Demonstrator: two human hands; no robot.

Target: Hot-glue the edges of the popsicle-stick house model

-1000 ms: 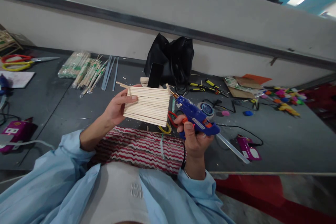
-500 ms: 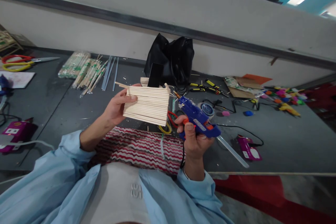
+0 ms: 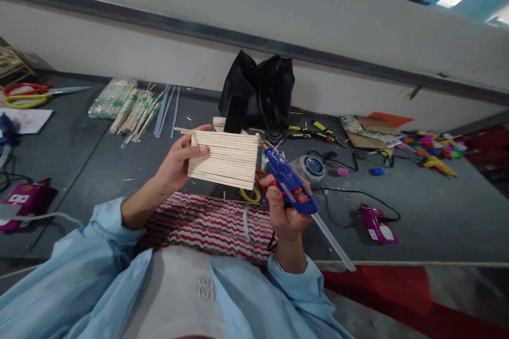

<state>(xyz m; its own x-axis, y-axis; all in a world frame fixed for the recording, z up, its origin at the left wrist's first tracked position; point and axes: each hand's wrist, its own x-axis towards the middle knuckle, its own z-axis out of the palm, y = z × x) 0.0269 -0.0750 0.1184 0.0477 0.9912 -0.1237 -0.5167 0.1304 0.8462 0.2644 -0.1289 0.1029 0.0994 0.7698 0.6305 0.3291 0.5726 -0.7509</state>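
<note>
My left hand point(image 3: 177, 161) grips the left edge of a panel of pale wooden sticks point(image 3: 225, 161), thumb on its front face. The sticks lie side by side, and the top one juts out to the left. My right hand point(image 3: 287, 206) is wrapped round a blue hot glue gun point(image 3: 288, 180) with a clear glue stick point(image 3: 334, 242) trailing from its back. The gun's nozzle is at the panel's upper right corner; whether it touches I cannot tell. Beneath the panel, red and yellow scissors point(image 3: 250, 195) are partly hidden.
A black bag point(image 3: 254, 90) and a phone point(image 3: 236, 114) stand at the back. Stick bundles point(image 3: 137, 111) lie left. A round clear container point(image 3: 312, 167), pliers point(image 3: 310, 132), a purple box point(image 3: 377, 223) and colourful pompoms point(image 3: 433, 144) are right. A striped cloth point(image 3: 207, 225) lies in front.
My right hand has brought the glue gun left, its nozzle now at the panel's upper right corner, and the glue stick points more steeply down. The left hand and panel have barely moved.
</note>
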